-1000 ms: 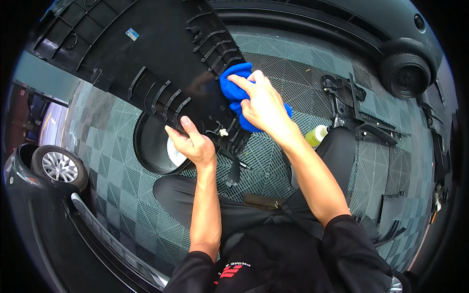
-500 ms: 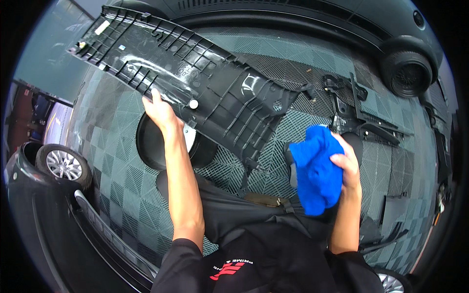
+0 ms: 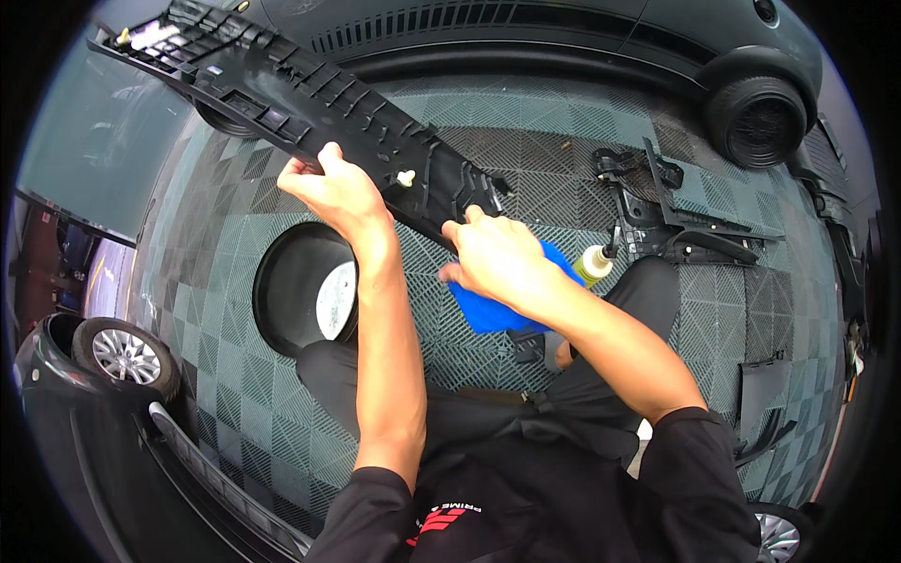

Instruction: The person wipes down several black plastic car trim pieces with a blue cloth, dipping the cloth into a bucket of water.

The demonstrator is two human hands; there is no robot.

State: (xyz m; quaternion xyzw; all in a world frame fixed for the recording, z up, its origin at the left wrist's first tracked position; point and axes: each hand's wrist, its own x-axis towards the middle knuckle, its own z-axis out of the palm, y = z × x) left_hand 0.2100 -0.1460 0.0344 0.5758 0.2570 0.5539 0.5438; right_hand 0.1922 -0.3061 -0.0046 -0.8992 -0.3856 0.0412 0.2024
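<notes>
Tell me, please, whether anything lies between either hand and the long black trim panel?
Nothing visible does: the left hand and right hand both grip the trim panel directly; the blue cloth lies under the right hand.

A car workshop: parked cars (image 3: 563, 38), a loose wheel (image 3: 127, 357), stripped trim parts (image 3: 676, 216) on a tiled floor (image 3: 526, 122).
</notes>
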